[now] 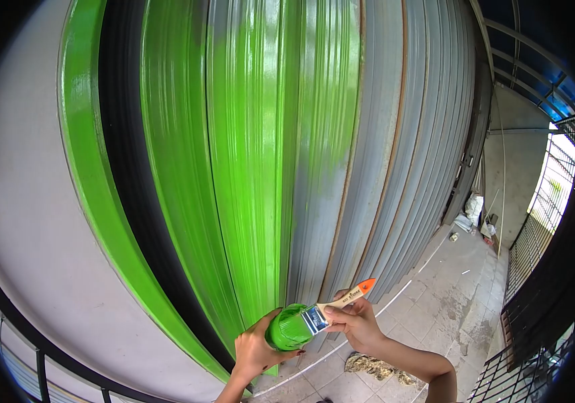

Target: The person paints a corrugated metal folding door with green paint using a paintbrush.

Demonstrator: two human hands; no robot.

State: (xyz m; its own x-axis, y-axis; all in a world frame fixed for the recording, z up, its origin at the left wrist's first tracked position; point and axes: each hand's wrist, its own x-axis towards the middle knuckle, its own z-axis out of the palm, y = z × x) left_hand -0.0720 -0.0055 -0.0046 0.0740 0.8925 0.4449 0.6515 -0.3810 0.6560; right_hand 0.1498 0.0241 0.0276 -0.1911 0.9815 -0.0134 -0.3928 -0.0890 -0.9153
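Note:
My left hand (254,350) is wrapped round a container covered in green paint (287,329), low in the head view. In my right hand (360,328) is a paintbrush (342,299) with a pale wooden handle, an orange tip and a metal ferrule. Its ferrule end is at the container; the bristles cannot be made out. Just beyond both hands rises a ribbed metal folding door (385,168). Glossy green paint (244,201) covers its left panels, ending in a ragged edge on a panel that is grey lower down. Panels further right are grey with rusty seams.
A pale wall (25,168) and black railing (40,376) stand on the left. A crumpled cloth or sheet (378,367) lies on the tiled floor (435,316). Bags and debris (468,218) sit by the door's far end, and a black metal grille (522,242) lines the right.

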